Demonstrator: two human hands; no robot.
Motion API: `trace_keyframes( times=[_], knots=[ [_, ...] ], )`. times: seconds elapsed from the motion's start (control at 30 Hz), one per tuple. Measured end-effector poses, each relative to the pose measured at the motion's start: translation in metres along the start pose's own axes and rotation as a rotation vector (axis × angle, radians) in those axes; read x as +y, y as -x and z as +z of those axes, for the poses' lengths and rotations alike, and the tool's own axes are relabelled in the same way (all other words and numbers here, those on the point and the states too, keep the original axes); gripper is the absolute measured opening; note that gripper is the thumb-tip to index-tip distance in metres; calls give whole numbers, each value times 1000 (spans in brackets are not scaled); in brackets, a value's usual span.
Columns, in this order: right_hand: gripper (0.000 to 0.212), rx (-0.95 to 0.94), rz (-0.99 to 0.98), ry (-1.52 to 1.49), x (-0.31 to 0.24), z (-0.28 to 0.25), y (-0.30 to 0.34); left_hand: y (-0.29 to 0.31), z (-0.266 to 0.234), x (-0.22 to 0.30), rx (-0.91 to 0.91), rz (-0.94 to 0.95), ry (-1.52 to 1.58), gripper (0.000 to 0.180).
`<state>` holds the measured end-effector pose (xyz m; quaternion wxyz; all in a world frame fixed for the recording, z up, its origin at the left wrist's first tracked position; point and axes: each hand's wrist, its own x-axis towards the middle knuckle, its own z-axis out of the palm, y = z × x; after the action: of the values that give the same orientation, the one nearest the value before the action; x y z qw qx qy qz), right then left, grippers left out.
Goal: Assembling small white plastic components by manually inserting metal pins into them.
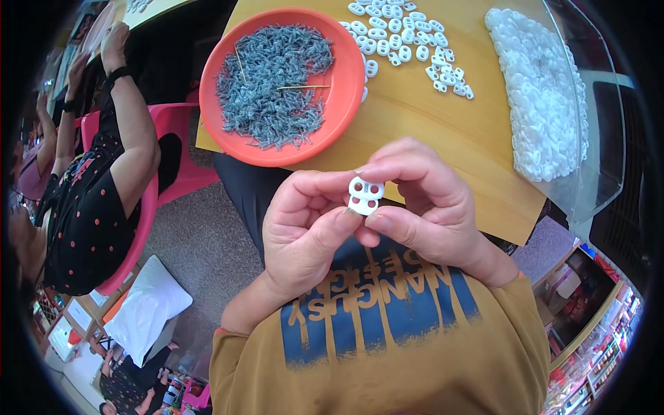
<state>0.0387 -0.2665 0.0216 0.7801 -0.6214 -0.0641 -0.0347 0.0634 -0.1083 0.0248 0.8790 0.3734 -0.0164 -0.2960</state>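
Note:
A small white plastic cord lock (366, 195) with several round holes is pinched between both hands, in front of my chest. My left hand (304, 228) grips its left side with thumb and fingertips. My right hand (432, 207) closes on its right side in the same way, the thumbs meeting along its lower edge. Beyond my hands, an orange-red plastic plate (349, 104) holds a heap of small grey metal springs (277, 83), with two thin yellowish sticks on top. White cord lock pieces (395, 26) lie scattered on the wooden table to the right of the plate.
At the right of the wooden table (449, 152), a clear plastic bin (595, 90) holds a big heap of white plastic pieces (543, 104). On my left a person (97, 187) sits on a pink chair (183, 155). A white bag (149, 304) rests near the floor behind that chair.

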Motion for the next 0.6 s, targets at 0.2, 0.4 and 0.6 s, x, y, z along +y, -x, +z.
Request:
trace_keyframes(
  times=[0.2,0.4,0.6],
  knots=[
    [31,-40,-58,144,-5,1,0,1,0,-2,-12,-2,-23,27],
    [34,-68,-133,226,-4,0,-1,2,0,-5,-2,33,-42,28],
    [32,-142,-189,277,0,-4,-2,2,1,-1,-28,-28,-34,31]
  ],
)
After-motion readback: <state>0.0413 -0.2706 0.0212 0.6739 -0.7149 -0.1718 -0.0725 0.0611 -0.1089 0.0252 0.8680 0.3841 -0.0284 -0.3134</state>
